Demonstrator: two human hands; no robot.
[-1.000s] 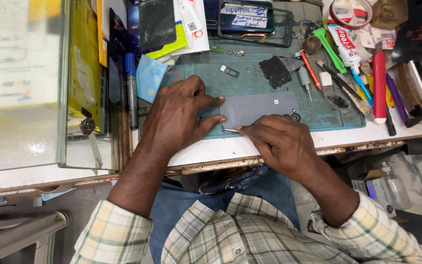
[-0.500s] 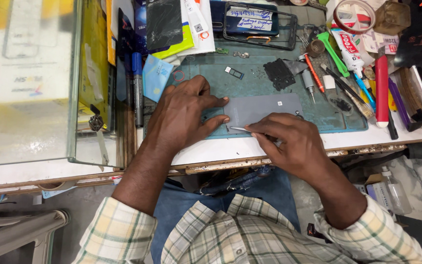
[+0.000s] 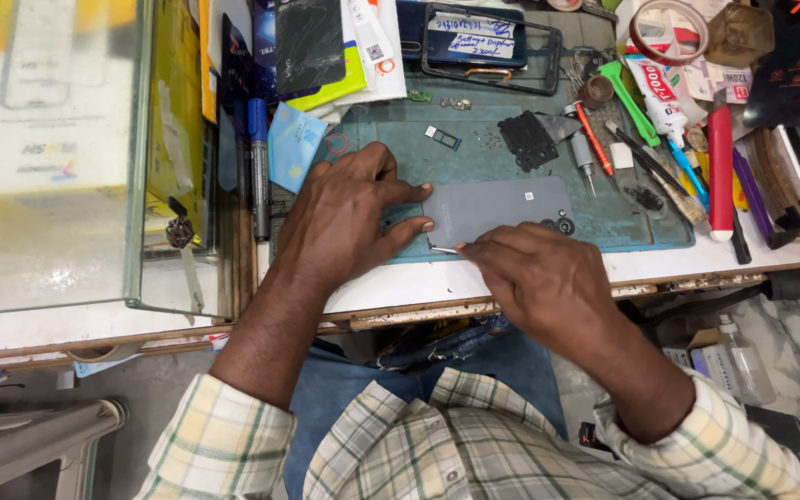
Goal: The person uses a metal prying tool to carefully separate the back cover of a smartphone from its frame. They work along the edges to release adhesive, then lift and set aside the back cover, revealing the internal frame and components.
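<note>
Together both hands press a grey phone on the mat.

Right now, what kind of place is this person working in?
Most likely a phone repair bench. A grey phone lies back up on a green work mat, the left hand steadying it. The right hand works a thin metal tool at its edge. Small screwdrivers lie nearby.

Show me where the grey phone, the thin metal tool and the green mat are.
grey phone (image 3: 502,206), head view: middle of its back cover.
thin metal tool (image 3: 444,249), head view: tip at the phone's near edge.
green mat (image 3: 474,157), head view: bare patch above the phone.
</note>
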